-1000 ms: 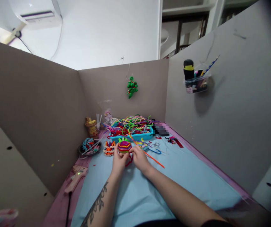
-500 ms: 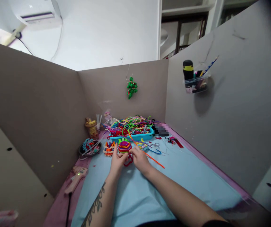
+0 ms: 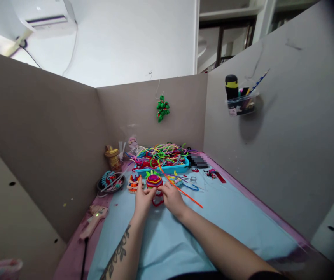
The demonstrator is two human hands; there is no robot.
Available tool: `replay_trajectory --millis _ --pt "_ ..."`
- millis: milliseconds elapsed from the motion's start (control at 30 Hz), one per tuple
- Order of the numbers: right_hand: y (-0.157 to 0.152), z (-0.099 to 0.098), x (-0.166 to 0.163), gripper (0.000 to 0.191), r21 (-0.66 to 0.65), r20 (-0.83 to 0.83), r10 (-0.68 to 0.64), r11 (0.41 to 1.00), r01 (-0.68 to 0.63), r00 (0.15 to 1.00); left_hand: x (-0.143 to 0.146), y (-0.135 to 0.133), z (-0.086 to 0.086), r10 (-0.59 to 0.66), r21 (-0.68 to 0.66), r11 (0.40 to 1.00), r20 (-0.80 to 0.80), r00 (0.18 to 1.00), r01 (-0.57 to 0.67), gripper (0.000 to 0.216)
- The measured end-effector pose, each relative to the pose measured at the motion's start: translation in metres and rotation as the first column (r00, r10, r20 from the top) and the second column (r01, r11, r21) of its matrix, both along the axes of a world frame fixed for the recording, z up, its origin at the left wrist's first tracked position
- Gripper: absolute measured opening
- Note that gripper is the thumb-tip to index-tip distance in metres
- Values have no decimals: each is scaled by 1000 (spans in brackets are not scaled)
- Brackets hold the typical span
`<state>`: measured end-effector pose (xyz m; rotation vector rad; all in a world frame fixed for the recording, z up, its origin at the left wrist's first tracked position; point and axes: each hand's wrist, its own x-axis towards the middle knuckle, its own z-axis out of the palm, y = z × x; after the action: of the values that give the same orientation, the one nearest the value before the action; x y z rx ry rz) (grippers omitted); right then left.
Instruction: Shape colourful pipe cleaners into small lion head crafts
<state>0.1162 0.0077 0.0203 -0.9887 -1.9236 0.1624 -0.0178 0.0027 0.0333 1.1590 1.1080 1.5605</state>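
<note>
Between my hands is a striped round piece [image 3: 154, 180], purple, red and yellow, that looks wound from pipe cleaners. A bent red pipe cleaner [image 3: 158, 203] hangs below it. My left hand [image 3: 144, 197] pinches at the lower edge of the piece with thumb and fingers. On the other side my right hand [image 3: 172, 199] is closed, its fingertips pressed at the same edge, close to the left fingertips. Exactly what lies between the fingertips is partly hidden. An orange pipe cleaner [image 3: 188, 196] runs on the cloth beside my right hand.
Behind the hands stands a blue tray [image 3: 178, 168] heaped with pipe cleaners. Left are small orange-and-white figures [image 3: 133, 185], a dark bowl [image 3: 120, 185] and a pink glue gun [image 3: 94, 222]. Scissors [image 3: 193, 179] lie right. Grey panels [image 3: 155, 136] surround the table.
The round piece has tipped and turned slightly between my fingers. My left hand has shifted a little left; the right hand has hardly moved.
</note>
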Motion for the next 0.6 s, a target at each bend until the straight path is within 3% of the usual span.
replay_trajectory --millis 233,333,433,600 --pt "-6 -2 -6 24 -33 -30 58 998 -59 998 -2 0 2 78 61 995 18 997 -79 98" --pt "-8 -6 -10 11 -147 -88 58 987 -71 994 -4 3 -1 123 64 990 70 990 -127 92" --pt "-10 -9 -12 11 -240 -115 52 968 -79 992 -5 5 -3 147 52 987 100 984 -153 90" --pt "-14 -4 -13 12 -216 -150 130 963 -161 980 -4 6 0 160 51 984 144 977 -169 90"
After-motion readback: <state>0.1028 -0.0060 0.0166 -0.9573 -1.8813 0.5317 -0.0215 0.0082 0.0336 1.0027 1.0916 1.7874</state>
